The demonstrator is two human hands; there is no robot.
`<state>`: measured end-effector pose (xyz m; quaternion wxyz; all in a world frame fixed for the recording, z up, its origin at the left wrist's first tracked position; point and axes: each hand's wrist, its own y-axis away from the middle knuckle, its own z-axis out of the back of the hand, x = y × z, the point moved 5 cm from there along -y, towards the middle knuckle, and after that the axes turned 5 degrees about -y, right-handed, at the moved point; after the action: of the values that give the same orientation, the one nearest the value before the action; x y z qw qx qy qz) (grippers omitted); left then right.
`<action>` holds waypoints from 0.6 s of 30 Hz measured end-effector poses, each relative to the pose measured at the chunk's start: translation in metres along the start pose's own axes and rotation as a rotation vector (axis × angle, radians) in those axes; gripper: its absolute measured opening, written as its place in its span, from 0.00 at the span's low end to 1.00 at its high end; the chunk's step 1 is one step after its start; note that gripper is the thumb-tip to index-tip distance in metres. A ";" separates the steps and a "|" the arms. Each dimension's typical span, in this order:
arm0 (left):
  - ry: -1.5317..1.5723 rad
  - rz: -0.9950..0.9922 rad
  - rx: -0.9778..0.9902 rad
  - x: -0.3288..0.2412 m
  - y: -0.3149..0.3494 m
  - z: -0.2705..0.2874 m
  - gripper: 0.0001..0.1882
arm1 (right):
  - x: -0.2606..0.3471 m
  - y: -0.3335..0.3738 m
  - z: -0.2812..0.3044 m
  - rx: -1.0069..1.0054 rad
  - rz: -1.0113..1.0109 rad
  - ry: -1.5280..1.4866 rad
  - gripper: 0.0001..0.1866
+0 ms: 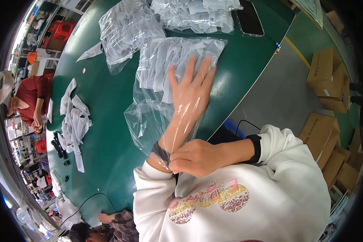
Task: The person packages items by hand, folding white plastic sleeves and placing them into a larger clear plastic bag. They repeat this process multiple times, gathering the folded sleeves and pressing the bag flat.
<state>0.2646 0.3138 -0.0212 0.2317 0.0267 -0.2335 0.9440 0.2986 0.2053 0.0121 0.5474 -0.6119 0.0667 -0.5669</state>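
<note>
A clear plastic bag [143,121] lies on the green table, its far part filled with a row of pale grey strips [154,66] that look like fabric or thin sheet. My left hand [192,82] reaches inside the bag, fingers spread flat over the strips, and the film runs back along my wrist. Close to that wrist, my right hand [197,156] is closed in a pinch on the bag's near edge. Just beyond are two more clear bags of similar strips, one filled bag [129,32] to the left and another filled bag [193,16] at the far edge.
A phone [250,18] rests at the table's far right. Loose grey strips [74,123] and black items [58,147] lie to the left. Co-workers sit at the left [30,99] and lower left [123,226]. Cardboard boxes [320,133] stand on the floor at right.
</note>
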 end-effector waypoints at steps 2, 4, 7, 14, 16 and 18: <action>0.004 0.003 0.008 0.002 -0.005 0.000 0.25 | 0.001 -0.002 -0.001 0.023 0.019 0.002 0.09; 0.021 -0.015 0.028 0.002 -0.009 -0.003 0.26 | 0.000 -0.003 0.003 0.005 -0.010 -0.036 0.09; 0.194 -0.059 0.123 0.019 0.028 0.015 0.28 | -0.003 -0.001 0.016 -0.018 -0.053 -0.052 0.10; 0.261 0.025 0.143 0.023 0.031 0.002 0.37 | -0.002 -0.003 -0.013 0.069 -0.048 -0.119 0.11; 0.417 0.045 0.063 0.018 0.012 0.001 0.40 | -0.010 -0.008 -0.007 0.013 -0.071 -0.103 0.11; 0.445 0.097 -0.006 0.026 0.018 0.010 0.38 | -0.012 -0.010 -0.001 -0.002 -0.077 -0.086 0.11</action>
<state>0.2327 0.3058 -0.0160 0.2320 -0.1942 -0.1806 0.9359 0.2882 0.2164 0.0118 0.5270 -0.6385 0.0201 -0.5605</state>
